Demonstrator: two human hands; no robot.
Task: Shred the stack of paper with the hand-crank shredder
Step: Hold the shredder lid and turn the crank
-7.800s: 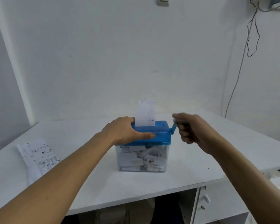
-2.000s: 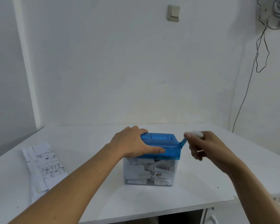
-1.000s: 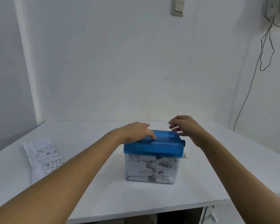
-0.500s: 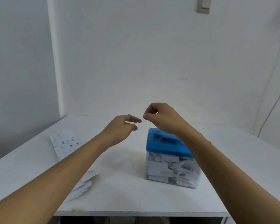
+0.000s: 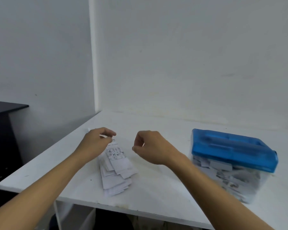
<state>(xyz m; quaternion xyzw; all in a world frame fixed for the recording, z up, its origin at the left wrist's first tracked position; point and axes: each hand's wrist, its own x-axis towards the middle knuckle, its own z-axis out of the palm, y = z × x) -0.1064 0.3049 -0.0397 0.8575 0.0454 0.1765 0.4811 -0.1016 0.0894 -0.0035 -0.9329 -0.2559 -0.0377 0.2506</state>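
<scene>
Centrally, the stack of paper (image 5: 115, 170) lies fanned on the table (image 5: 156, 193), left of the shredder (image 5: 231, 146). Left hand (image 5: 96, 143) pinches the far end of a top slip; right hand (image 5: 149, 146) hovers loosely curled, empty. Slips are probably light, limp and slippery, best lifted singly by an end. Clear bin (image 5: 239, 183) holds cut pieces.
</scene>
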